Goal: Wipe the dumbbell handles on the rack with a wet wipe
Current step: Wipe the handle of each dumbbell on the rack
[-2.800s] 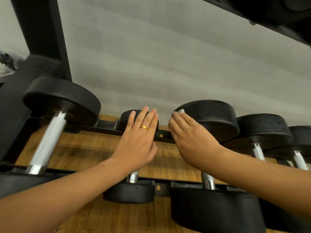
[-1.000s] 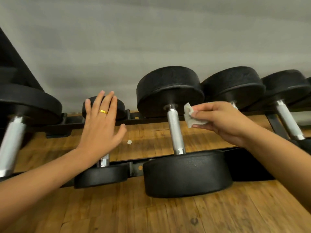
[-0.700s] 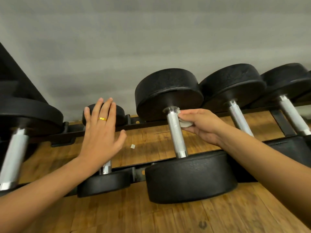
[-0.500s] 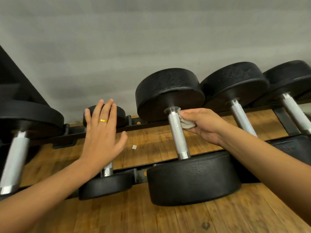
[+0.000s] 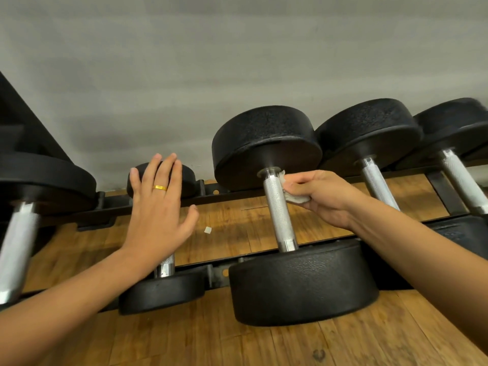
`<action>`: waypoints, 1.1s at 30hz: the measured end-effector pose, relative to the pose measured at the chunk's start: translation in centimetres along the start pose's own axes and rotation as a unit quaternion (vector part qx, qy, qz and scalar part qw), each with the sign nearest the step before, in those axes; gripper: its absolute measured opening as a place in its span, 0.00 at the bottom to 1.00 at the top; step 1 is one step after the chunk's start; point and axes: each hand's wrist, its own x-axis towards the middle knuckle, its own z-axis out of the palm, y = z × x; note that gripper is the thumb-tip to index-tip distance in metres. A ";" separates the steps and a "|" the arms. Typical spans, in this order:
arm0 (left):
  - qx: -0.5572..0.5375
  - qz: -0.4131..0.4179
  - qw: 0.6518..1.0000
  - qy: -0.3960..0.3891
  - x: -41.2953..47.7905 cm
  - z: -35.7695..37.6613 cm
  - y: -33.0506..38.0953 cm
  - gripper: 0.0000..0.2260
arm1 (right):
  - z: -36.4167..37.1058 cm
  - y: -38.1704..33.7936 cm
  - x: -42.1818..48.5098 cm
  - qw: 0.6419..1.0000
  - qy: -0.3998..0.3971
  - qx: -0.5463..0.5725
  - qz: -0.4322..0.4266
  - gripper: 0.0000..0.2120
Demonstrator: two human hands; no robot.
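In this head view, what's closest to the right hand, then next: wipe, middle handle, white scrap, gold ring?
1. Wipe, pinched in right hand.
2. Middle handle, left, touching wipe.
3. White scrap, floor, farther left.
4. Gold ring, on left hand.

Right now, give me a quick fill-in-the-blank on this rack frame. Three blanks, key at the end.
1. The right hand presses the wipe against the ____ of the big dumbbell.
2. The left hand, fingers straight, wears a ____ on one finger.
3. A small white scrap lies on the ____ floor.
Missing words: handle; ring; wooden.
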 end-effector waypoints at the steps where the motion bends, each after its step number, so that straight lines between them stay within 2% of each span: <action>1: -0.002 0.000 1.000 0.001 0.0 0.0 0.0 0.36 | -0.2 0.0 -0.1 1.000 -0.004 -0.008 -0.001 0.09; 6: 0.000 -0.007 1.000 0.003 0.0 0.1 0.0 0.36 | 0.9 0.0 0.6 0.998 0.057 -0.007 -0.040 0.07; 8: 0.000 -0.007 1.000 0.004 0.0 0.2 -0.1 0.36 | 0.8 -0.1 0.6 0.999 0.041 -0.010 -0.034 0.06; 12: -0.007 -0.008 1.000 0.011 0.2 0.3 -0.1 0.36 | -0.8 -0.4 -0.5 0.995 -0.022 -0.098 0.003 0.07; 19: -0.013 -0.003 1.000 0.011 0.1 0.2 0.1 0.36 | 0.5 -0.3 0.2 0.997 0.028 -0.073 -0.018 0.09; 25: -0.007 0.001 1.000 0.012 0.3 0.2 0.3 0.36 | -1.1 -0.4 -1.2 0.992 -0.009 -0.122 0.004 0.08; 30: -0.004 0.001 1.000 0.012 0.1 0.2 0.2 0.36 | 0.1 0.1 -0.1 0.995 0.037 -0.088 -0.041 0.09; 33: -0.003 0.001 1.000 0.012 0.1 0.2 0.2 0.36 | -0.6 -0.1 -0.7 0.995 0.002 -0.102 -0.014 0.09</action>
